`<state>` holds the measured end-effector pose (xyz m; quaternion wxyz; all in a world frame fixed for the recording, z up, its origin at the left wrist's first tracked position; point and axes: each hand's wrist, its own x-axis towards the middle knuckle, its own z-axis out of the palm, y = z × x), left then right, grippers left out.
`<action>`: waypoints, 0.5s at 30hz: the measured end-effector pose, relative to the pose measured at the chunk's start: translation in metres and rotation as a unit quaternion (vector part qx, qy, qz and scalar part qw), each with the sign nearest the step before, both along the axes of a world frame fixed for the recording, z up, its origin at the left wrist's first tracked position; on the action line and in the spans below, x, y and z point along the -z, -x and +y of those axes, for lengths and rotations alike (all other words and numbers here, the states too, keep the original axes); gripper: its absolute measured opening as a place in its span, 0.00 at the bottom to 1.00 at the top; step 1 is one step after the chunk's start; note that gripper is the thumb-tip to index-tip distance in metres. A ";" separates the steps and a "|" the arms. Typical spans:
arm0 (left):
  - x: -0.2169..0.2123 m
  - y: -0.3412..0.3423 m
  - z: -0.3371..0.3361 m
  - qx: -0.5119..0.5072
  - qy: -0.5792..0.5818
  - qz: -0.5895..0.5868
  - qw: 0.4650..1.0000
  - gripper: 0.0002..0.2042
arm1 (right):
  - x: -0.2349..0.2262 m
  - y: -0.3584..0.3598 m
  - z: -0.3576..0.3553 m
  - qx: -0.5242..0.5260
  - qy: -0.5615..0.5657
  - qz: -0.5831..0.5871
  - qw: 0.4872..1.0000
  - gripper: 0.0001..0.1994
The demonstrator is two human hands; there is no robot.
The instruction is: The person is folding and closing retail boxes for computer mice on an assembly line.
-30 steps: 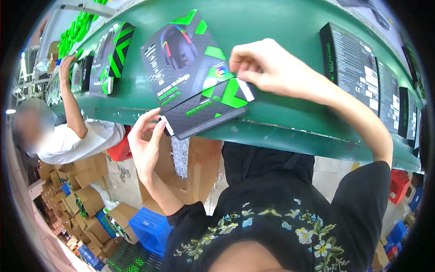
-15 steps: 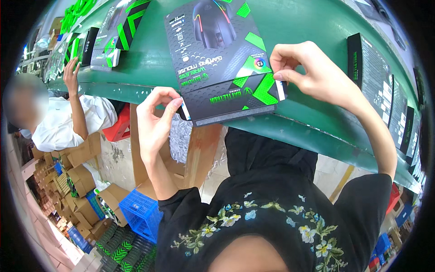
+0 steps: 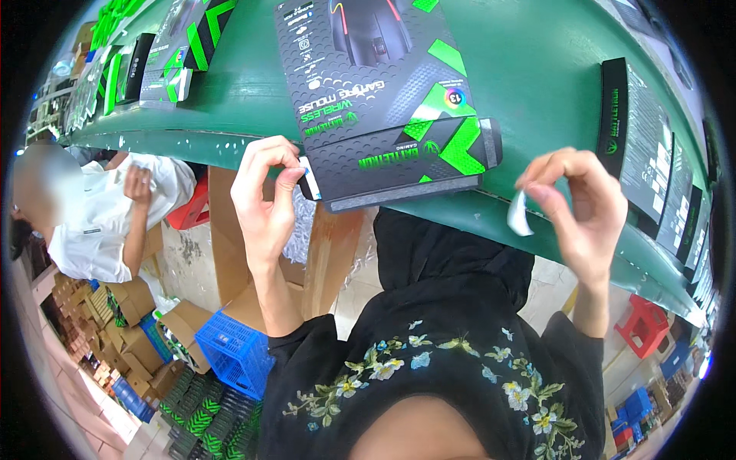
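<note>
At tabletop's (image 3: 537, 88) near edge, pinching near-left corner of gaming-mouse box (image 3: 383, 103), lengthwise toward far edge, in left hand (image 3: 263, 192), the nearer; pinching white strip (image 3: 519, 217) in right hand (image 3: 589, 211), apart rightward.

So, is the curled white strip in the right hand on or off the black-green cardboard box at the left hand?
Off: the right hand pinches the strip, and green tabletop shows between strip and box.
</note>
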<state>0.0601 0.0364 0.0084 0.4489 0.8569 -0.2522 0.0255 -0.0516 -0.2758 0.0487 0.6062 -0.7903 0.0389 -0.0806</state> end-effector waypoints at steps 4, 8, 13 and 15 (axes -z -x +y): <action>0.002 0.015 0.020 -0.034 0.188 0.112 0.975 0.05 | 0.016 -0.017 0.076 -0.109 -0.118 0.005 0.987 0.07; -0.010 0.028 0.053 -0.141 0.124 0.107 0.976 0.08 | 0.056 -0.013 0.184 -0.263 -0.167 -0.052 0.949 0.07; -0.024 0.008 -0.010 -0.046 -0.059 0.055 0.996 0.12 | 0.151 -0.004 0.280 -0.248 -0.170 -0.018 0.953 0.10; -0.020 0.000 -0.009 -0.006 -0.040 0.073 0.997 0.08 | 0.151 0.002 0.275 -0.242 -0.120 -0.048 0.962 0.12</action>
